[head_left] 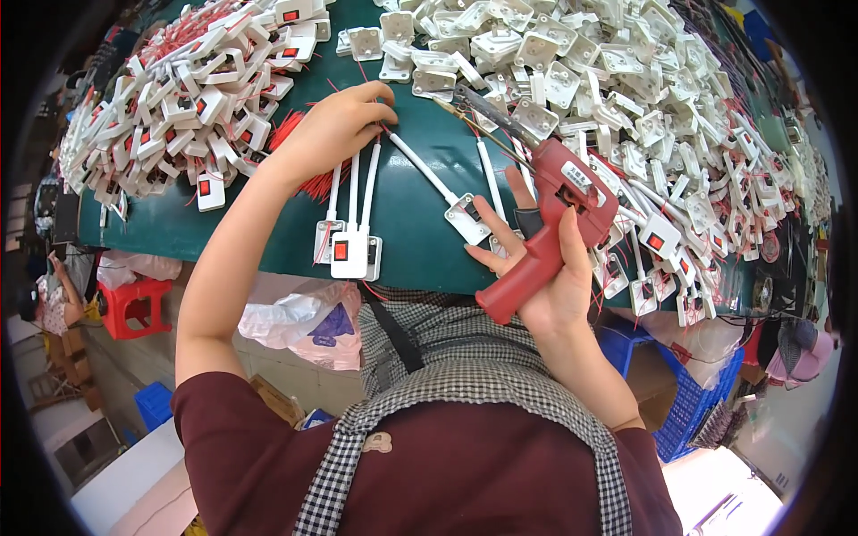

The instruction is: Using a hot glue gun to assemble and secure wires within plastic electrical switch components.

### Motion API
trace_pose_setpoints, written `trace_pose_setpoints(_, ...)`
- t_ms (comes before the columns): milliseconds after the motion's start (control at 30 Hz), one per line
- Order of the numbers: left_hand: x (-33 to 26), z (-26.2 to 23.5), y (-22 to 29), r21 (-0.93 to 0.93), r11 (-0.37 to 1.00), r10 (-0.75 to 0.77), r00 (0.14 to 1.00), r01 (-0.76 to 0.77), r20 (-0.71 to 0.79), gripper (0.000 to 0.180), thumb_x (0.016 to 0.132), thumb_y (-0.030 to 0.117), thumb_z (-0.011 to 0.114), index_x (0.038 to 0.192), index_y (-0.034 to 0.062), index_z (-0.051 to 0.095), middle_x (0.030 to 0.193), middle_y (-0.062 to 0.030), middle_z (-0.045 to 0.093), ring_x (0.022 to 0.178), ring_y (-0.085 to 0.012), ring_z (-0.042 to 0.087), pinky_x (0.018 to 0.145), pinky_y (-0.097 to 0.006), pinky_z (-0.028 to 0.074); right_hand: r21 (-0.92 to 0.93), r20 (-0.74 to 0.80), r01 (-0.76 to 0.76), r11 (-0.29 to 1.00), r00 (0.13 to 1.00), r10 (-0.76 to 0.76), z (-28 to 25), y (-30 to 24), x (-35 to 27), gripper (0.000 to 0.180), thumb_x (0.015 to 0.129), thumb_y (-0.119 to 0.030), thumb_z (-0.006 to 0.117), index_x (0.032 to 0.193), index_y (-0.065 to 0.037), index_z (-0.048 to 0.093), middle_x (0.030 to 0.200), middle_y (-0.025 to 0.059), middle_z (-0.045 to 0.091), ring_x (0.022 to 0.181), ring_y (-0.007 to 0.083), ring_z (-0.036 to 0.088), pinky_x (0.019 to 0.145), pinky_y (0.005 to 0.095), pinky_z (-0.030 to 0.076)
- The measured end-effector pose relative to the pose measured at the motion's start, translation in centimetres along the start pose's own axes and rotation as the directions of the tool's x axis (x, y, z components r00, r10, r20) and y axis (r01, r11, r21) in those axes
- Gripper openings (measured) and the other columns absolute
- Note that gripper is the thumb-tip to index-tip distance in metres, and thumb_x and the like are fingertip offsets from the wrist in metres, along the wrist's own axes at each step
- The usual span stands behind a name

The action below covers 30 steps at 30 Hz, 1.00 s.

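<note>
In my right hand (pixel 559 299) is a red soldering gun (pixel 550 237). Its handle lies across my palm, my thumb presses its side, and some fingers stretch out to the left. The gun's thin tip points up and left over the table. My left hand (pixel 344 125) is bent over the upper ends of several white tubes (pixel 369 183), its fingers curled down beside thin red wires; what they grip is hidden. Below it stands a white switch box (pixel 355 255) with a red rocker switch. Another tube (pixel 420 165) slants to an open white housing (pixel 466 219) near my right fingertips.
On the green table (pixel 259 219), wired switch boxes (pixel 192 103) are heaped at the left. Loose white housings (pixel 559 71) pile up at the back and right. A red stool (pixel 134 306), a plastic bag (pixel 304 326) and a blue crate (pixel 697 393) are below the table.
</note>
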<state>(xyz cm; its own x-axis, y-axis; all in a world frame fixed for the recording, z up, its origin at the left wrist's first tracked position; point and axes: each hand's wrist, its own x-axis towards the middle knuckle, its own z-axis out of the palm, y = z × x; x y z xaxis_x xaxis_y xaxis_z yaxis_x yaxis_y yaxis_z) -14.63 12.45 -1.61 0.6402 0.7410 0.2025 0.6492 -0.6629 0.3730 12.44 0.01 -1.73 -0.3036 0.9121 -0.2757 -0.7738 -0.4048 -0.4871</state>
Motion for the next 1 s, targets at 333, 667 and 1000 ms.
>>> trace_pose_setpoints(333,0.4,-0.8,-1.6,-0.317,0.925,-0.154,0.970,0.209,0.189,0.006,0.077,0.000,0.062,0.083,-0.0003,0.059,0.098,-0.0074,0.052,0.091,-0.0202,0.053,0.079,-0.030,0.043,-0.017,-0.023,0.034,0.999,0.999,-0.034,-0.1,0.2,0.1,0.059,0.091,-0.043,0.048,0.141,-0.017,0.028,0.145,0.0082,0.031,0.132,0.0430,0.026,0.089,0.0593,0.045)
trace_pose_setpoints(667,1.0,-0.7,-0.2,-0.309,0.921,-0.181,0.963,0.237,0.199,0.022,0.076,-0.005,0.057,0.097,-0.0015,0.057,0.080,-0.0112,0.058,0.077,-0.0211,0.057,0.073,-0.032,0.047,-0.033,-0.036,0.035,0.999,0.999,-0.036,0.0,0.1,0.1,0.059,0.092,-0.043,0.046,0.141,-0.016,0.027,0.146,0.0082,0.031,0.133,0.0425,0.026,0.089,0.0583,0.045)
trace_pose_setpoints(1000,0.4,-0.5,1.8,-0.276,0.917,-0.237,0.950,0.287,0.202,0.040,0.073,-0.006,0.051,0.112,0.0009,0.053,0.091,-0.0133,0.059,0.085,-0.0257,0.057,0.080,-0.034,0.046,0.018,-0.023,0.003,1.000,1.000,-0.002,0.0,0.1,0.1,0.055,0.094,-0.040,0.046,0.141,-0.017,0.029,0.144,0.0016,0.035,0.132,0.0340,0.033,0.095,0.0525,0.035)
